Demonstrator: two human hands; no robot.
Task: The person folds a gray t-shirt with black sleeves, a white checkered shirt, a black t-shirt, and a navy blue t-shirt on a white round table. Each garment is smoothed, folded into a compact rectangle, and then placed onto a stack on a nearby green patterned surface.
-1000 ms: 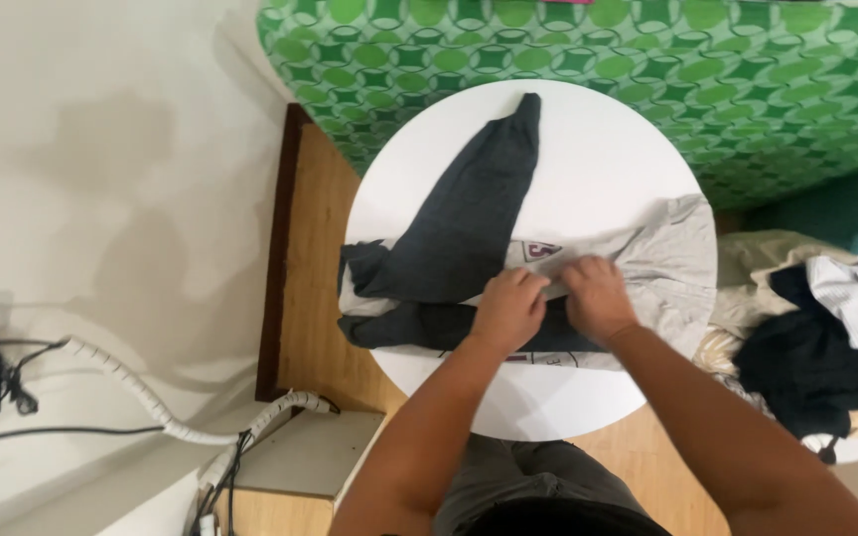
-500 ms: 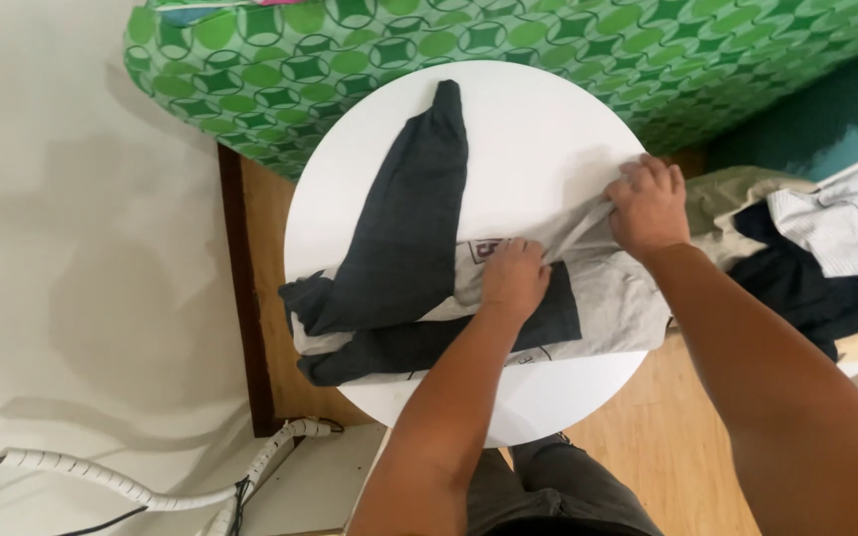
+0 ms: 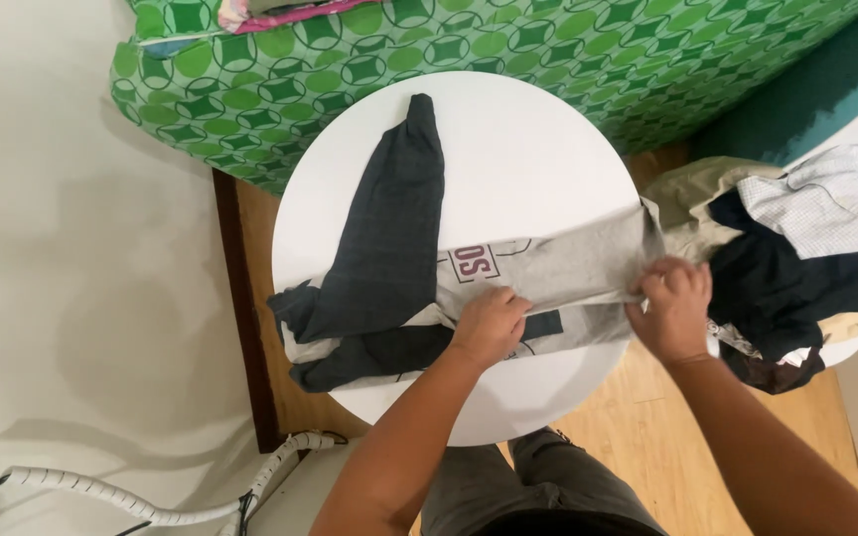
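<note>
Looking down from the head camera, a round white tabletop [image 3: 538, 149] stands in the middle of the view, and a soft grey shirt with dark sleeves [image 3: 558, 270] lies across it. One long dark sleeve [image 3: 394, 213] runs up toward the far edge of the tabletop, and the other dark parts are bunched at the near left edge. A small dark red and white patch [image 3: 475, 262] shows on the grey cloth. The left hand [image 3: 489, 323] rests palm down on the shirt near the middle, its fingers curled a little and pressing the cloth flat; it is touching the shirt, but it cannot be seen whether it grips any of it. The right hand [image 3: 672, 308] is at the right rim of the tabletop, its fingers closed tight around the grey edge of the shirt, and the cloth is pulled straight between the two hands. Just beside the right hand is a messy heap of other clothes [image 3: 806, 258], in white, dark blue and tan. Behind the tabletop is a bed cover with green circles [image 3: 508, 45]. A white ridged hose [image 3: 151, 501] curls on the pale floor [image 3: 62, 248] at the bottom left, and wooden boards [image 3: 647, 427] show under the tabletop
</note>
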